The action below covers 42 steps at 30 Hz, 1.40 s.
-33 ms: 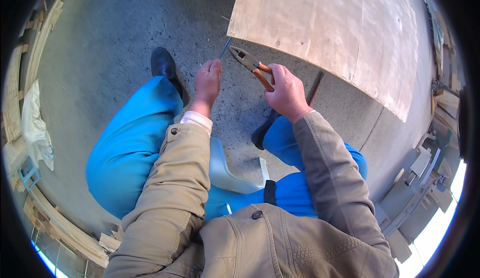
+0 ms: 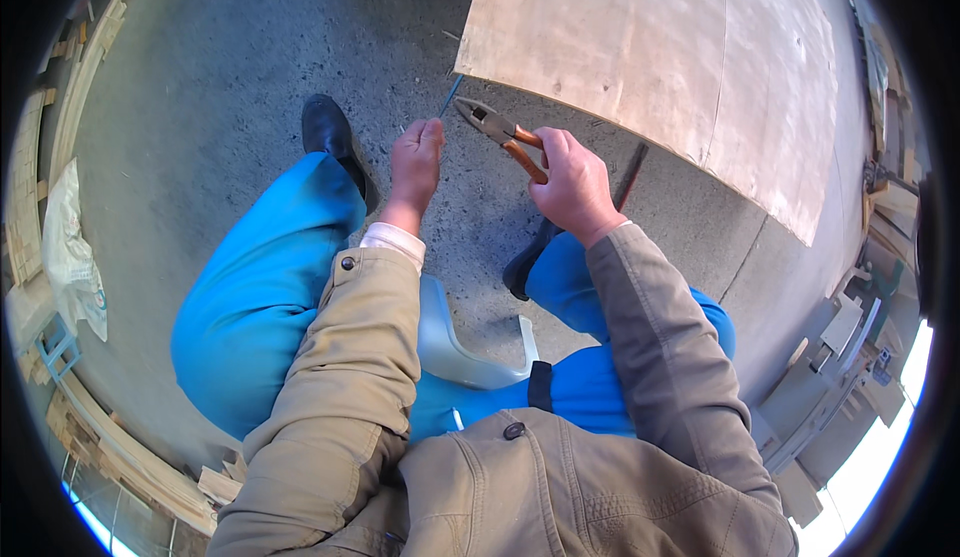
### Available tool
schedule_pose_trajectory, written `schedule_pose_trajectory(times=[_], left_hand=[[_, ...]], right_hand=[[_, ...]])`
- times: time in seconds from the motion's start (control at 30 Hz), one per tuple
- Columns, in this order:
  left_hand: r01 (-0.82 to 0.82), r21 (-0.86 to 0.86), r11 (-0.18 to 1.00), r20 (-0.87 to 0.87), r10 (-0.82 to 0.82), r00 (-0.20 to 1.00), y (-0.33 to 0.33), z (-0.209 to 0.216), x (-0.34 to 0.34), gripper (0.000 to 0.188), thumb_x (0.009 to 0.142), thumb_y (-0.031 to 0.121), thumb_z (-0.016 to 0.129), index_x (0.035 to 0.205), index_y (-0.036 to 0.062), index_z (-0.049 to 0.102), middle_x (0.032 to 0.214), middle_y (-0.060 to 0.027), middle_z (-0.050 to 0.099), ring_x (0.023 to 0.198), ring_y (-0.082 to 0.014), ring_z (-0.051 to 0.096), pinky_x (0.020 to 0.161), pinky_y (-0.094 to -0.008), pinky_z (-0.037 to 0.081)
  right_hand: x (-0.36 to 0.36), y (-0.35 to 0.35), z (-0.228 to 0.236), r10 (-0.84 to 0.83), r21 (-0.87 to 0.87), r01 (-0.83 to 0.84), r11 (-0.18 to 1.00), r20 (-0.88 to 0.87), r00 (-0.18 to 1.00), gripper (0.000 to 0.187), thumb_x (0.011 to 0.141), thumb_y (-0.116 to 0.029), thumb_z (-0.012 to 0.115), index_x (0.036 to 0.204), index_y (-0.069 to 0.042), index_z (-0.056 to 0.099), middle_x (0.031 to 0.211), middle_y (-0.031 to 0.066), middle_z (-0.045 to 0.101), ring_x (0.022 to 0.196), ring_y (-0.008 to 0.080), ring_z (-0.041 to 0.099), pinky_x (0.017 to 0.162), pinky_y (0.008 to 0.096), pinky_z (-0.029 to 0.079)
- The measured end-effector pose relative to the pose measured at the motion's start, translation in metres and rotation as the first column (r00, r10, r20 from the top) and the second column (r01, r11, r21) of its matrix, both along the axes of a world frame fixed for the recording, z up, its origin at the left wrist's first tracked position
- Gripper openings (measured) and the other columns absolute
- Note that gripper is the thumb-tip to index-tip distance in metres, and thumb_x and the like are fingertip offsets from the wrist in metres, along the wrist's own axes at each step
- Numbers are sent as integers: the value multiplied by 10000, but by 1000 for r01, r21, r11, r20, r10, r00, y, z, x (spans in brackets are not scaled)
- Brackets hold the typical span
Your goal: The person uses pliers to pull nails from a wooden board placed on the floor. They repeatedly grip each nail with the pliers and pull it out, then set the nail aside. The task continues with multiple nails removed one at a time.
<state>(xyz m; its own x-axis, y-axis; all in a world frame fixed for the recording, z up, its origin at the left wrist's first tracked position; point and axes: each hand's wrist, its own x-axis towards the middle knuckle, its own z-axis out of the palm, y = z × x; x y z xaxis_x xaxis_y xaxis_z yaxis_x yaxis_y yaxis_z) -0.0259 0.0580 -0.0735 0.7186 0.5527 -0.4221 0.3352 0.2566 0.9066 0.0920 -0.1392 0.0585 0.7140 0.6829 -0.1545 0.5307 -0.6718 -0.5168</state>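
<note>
- wears a tan jacket [image 2: 520, 497]; leans forward over spread knees in blue trousers [image 2: 255, 287], with a pale plastic piece [image 2: 470, 369] lower down between the legs.
- points the left sleeve [image 2: 365, 322] almost straight ahead, with the right sleeve [image 2: 675, 347] slanting inward from the other side.
- holds the left hand [image 2: 413, 169] out in line with the forearm, fingers curled and pinching a thin blue strip [image 2: 451, 96]; cannot judge the firmness of the pinch.
- wraps the right hand [image 2: 572, 181] around orange-handled pliers [image 2: 496, 127], fingers closed about slightly spread handles, wrist turned inward, nose aimed up and left.
- shows the pliers' nose just beside the strip, a little beyond the left fingertips; cannot make out any contact.
- could nip the left fingers on a slip or a careless squeeze, because of working so near them.
- could lose the strip through a weak pinch or a sideways pull, or miss it altogether with the nose badly lined up.
- could snag on the corner of the plywood sheet [image 2: 650, 47], right by the strip's far end; cannot see any fastening there.
- farther out, on the concrete floor [image 2: 240, 77]: a dark red rod [image 2: 631, 177] beside the right hand.
- toward the left rim: a white sack [image 2: 73, 247], a blue crate [image 2: 58, 347] and stacked timber [image 2: 85, 87].
</note>
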Motion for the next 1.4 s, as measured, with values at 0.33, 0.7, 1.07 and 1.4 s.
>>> schedule_pose_trajectory(times=[0.33,0.7,1.07,1.4], left_hand=[[0,-80,997,-87,-7,996,1,-8,6,384,1083,346,620,867,34,677,712,8,594,653,-89,526,597,-296,416],[35,150,988,29,-40,999,7,11,21,417,1136,367,512,845,85,612,791,12,562,737,-85,519,621,-290,417],[0,0,1000,-212,0,977,28,39,36,368,1030,253,566,821,-20,699,641,-96,617,548,-199,568,541,-381,426],[-29,0,1000,-146,29,989,9,38,17,412,1081,330,582,791,44,642,629,-20,563,550,-117,543,518,-292,411]], right_hand=[[19,35,-15,373,394,-445,804,248,894,445,801,-103,842,1163,-77,585,918,106,658,750,321,673,629,415,562],[14,43,-20,243,222,-267,938,128,962,417,814,-174,841,1127,-81,581,912,115,651,774,335,700,656,450,586],[23,54,-25,32,-224,-71,972,-174,984,462,796,-110,788,1196,-20,574,1058,231,699,948,440,710,803,519,594],[31,46,-19,36,45,-33,998,-69,997,432,763,-101,804,1141,-40,602,1002,208,707,885,425,723,754,498,605]])
